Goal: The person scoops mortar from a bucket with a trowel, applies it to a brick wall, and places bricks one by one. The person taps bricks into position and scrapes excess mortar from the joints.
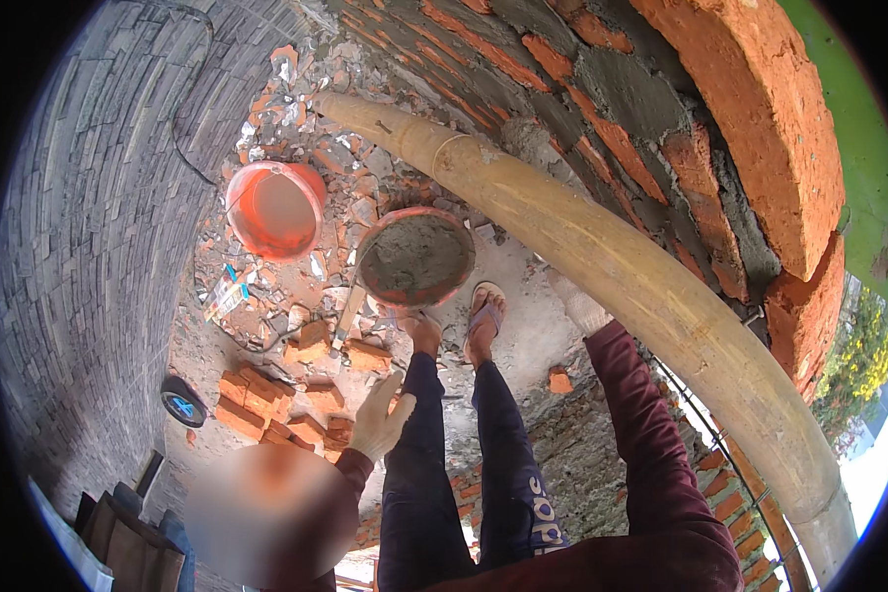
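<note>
My left hand (380, 419), in a pale work glove, is held out with its fingers apart and nothing in them. It is nearest to the loose orange bricks (255, 400) on the ground. My right hand (582, 304), gloved too, reaches forward beside the thick bamboo pole (602, 252). The pole partly covers it, and its fingers are not clear. By my feet stands a round tub of wet grey mortar (416, 259). A brick wall with mortar joints (627, 109) rises on the right, and a large brick (750, 118) sits at its top, close by.
An orange bucket (311, 212) stands in brick rubble beyond the tub. A flat narrow strip (347, 314) leans near the tub. On the left are a grey stone-patterned wall (99, 227) and a small black wheel (183, 403). The pole slants across the right side.
</note>
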### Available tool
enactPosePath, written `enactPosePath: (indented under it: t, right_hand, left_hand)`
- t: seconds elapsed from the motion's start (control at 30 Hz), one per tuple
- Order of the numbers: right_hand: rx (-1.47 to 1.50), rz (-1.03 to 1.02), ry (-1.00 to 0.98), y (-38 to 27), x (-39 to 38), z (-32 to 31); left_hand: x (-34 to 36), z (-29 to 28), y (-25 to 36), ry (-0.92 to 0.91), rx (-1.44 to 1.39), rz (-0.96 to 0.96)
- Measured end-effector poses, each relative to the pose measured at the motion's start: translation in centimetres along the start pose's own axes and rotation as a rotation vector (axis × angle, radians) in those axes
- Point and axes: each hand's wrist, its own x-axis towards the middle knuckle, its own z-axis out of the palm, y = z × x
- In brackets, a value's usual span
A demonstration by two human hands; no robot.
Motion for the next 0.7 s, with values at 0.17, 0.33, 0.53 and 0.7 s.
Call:
enactPosePath:
  t: [0.17,0.33,0.53,0.7]
  right_hand:
    - [-0.132,-0.06,0.082,-0.1,1.3,1.5]
    - [0.024,-0.032,0.037,0.5,1.2,-0.3]
    - [0.595,0.126,-0.178,-0.1,-0.8,-6.6]
    - [0.93,0.197,-0.213,-2.6,-3.6,-8.9]
  left_hand:
    - [-7.9,2.1,1.9,-0.097,0.155,0.105]
    - [-9.2,4.0,2.2,-0.014,0.39,0.294]
    - [-8.2,4.1,2.1,0.058,0.382,0.314]
    - [-8.0,3.7,2.0,0.049,0.386,0.29]
